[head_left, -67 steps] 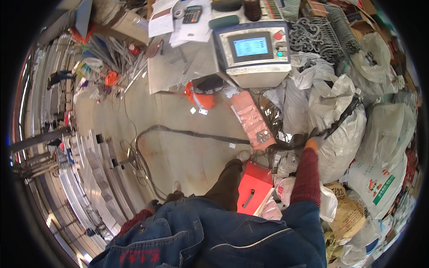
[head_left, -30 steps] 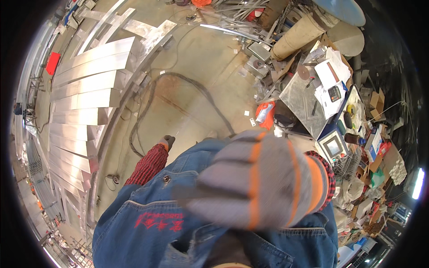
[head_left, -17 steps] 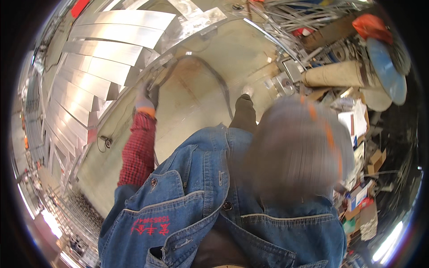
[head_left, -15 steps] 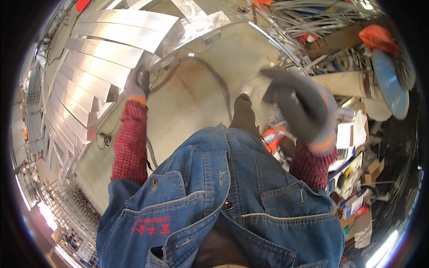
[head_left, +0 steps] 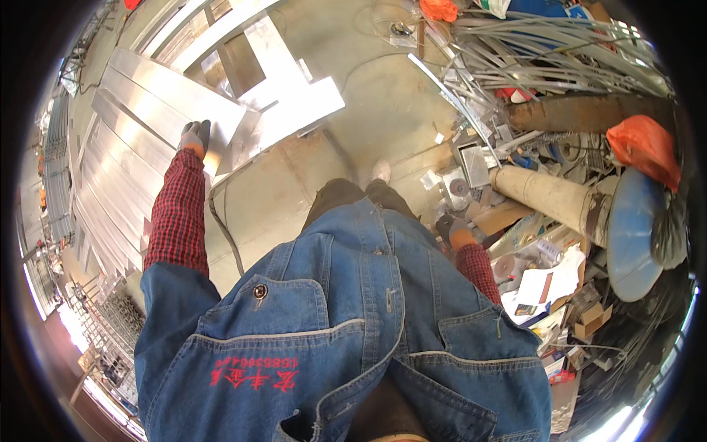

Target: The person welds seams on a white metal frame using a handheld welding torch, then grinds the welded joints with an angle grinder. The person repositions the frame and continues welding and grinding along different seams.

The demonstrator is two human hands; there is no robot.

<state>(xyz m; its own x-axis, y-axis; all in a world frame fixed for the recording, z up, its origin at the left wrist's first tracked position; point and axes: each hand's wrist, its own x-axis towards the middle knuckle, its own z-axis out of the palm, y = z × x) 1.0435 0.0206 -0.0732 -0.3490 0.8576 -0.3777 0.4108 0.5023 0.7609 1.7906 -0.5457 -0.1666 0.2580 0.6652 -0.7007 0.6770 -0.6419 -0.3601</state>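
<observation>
My left hand [head_left: 195, 138], in a grey and black glove with an orange cuff, reaches out to the stacked long silvery metal panels [head_left: 125, 155] on the left. It rests at their near ends with the fingers stretched out, gripping nothing that I can see. My right hand [head_left: 452, 227], in a similar glove, hangs low by my right side, nearest to a piece of brown cardboard [head_left: 501, 219]. Its fingers are small, dark and partly hidden, so their pose is unclear. Red checked sleeves cover both forearms.
Bright metal frame pieces [head_left: 294, 96] lie beyond the panels. A dark cable [head_left: 224, 232] runs along the floor. At right are a pale tube [head_left: 541, 191], a blue disc-shaped part [head_left: 635, 228], an orange bag [head_left: 644, 151], cluttered boxes and papers, and long metal strips [head_left: 545, 48].
My right hand has dropped from a blurred, raised position to low at my side. My left hand has shifted left along the panel ends. My view and feet have moved.
</observation>
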